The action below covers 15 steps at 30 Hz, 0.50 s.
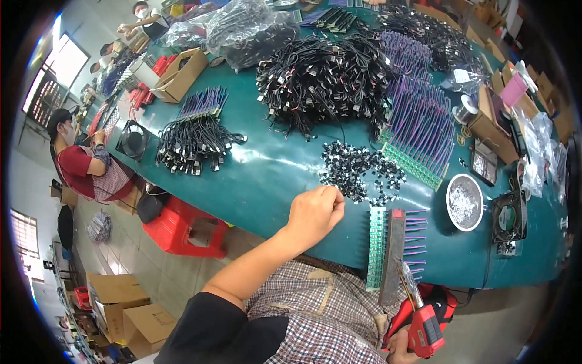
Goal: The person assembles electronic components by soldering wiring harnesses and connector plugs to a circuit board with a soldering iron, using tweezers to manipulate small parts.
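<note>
Pinches left hand [312, 215] together, cannot tell on what, near parts [354, 170] likely heaped for reach; clamps right hand [400, 350] on soldering gun [427, 333].

Left grip [312, 213] near small black parts [350, 167], right grip [400, 348] around a red soldering gun [427, 330]

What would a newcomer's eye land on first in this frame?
Probably the big heap of black cables toward the far middle of the green table. Next, the bright red gun-shaped tool in the right hand at lower right, and the left hand beside a scatter of small black-and-white parts mid-table.
</note>
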### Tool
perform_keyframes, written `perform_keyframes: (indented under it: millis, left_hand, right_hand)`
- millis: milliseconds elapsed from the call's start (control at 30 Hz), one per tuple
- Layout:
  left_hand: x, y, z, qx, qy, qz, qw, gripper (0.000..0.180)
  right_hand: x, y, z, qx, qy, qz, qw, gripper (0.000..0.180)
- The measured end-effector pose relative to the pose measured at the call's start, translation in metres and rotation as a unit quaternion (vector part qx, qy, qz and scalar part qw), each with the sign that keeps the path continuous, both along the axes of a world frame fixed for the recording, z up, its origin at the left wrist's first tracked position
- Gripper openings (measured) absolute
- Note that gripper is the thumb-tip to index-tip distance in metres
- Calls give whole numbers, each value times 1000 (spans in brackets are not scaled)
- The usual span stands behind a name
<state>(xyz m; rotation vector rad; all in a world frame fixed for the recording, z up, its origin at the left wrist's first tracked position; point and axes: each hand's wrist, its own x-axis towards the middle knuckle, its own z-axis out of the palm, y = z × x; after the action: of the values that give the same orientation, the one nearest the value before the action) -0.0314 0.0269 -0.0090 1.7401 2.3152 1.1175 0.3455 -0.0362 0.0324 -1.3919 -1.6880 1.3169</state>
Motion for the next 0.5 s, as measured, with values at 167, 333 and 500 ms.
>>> perform_keyframes:
  millis: [167,333,500]
  left_hand:
    - [3,-11,2,37,-22,-16,999,8]
    - [11,-20,5,40,-40,-39,998,8]
    - [22,-28,10,-10,-145,-34,989,9]
  right_hand:
    - [0,2,-6,33,-42,29,998,28]
    - [10,-5,-23,17,34,0,999,22]
    - [20,-14,-41,-10,92,-46,995,16]
